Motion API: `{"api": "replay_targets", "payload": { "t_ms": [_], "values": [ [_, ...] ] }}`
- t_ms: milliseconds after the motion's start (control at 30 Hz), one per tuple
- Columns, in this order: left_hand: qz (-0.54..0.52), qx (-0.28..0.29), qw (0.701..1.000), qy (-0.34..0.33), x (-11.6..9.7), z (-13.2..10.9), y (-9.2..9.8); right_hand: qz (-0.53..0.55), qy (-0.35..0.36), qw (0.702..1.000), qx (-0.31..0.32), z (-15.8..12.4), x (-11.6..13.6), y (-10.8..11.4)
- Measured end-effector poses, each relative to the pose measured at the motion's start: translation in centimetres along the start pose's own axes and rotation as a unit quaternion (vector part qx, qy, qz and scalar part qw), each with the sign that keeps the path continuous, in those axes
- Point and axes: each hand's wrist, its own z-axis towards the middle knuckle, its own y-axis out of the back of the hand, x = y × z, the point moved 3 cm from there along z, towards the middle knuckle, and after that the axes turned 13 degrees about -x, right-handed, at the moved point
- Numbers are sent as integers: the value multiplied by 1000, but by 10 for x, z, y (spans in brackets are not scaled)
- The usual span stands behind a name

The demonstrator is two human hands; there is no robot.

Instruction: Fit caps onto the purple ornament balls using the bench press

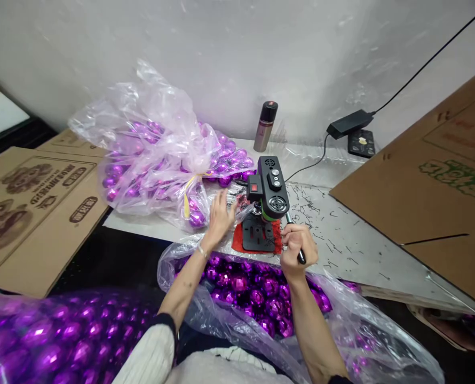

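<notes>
Gripping the lever [300,256] of the press [272,186] with the right hand [295,245], fist closed round the black handle. Reaching with the left hand [220,216], open and fingers spread, into the plastic just left of the press, at the edge of the tied bag [157,154] of purple balls [225,160] on the counter [361,250]; nothing seen in that hand. Nothing visible on the base plate [257,234] under the head, nor on its red mat [236,244]: probably between pieces.

Judging by the wire scraps [313,205] strewn right of the press, likely a good many pieces done. Hard to tell worked balls from unworked: lap bag [257,296] open and brim-full, another heap [53,336] at lower left. Looks like plenty left.

Behind the press, a bottle [265,125] and an adapter [349,122]; cardboard [29,202] flat on either side.
</notes>
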Motion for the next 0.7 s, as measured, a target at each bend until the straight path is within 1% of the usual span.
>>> {"api": "replay_targets", "payload": {
  "t_ms": [33,67,100,133,200,267,367,433,500,567,633,700],
  "values": [
    [29,-2,999,37,3,29,-9,-1,0,1000,1,0,0,0],
    [61,13,996,67,5,54,-18,-3,0,1000,2,-1,0,0],
    [93,35,991,94,7,74,-26,-3,1,1000,2,-1,0,0],
    [118,57,985,116,8,89,-33,-3,1,1000,2,-1,0,0],
    [146,90,975,139,9,105,-43,-3,3,1000,3,-2,1,0],
    [137,97,975,144,11,107,-48,-3,4,1000,3,-2,1,0],
    [70,72,983,156,19,104,-47,-6,3,1000,4,-2,1,0],
    [4,37,983,180,28,102,-42,-7,2,1000,4,-2,0,0],
    [-68,-1,976,206,38,99,-34,-5,2,1000,2,-2,0,0],
    [-126,-20,968,217,47,91,-24,-6,2,1000,-2,-1,0,-1],
    [-139,-2,970,201,54,78,-16,-10,4,1000,-8,-2,-1,-1],
    [-106,35,980,163,58,65,-12,-12,3,1000,-10,-2,-1,-1]
  ]
}}
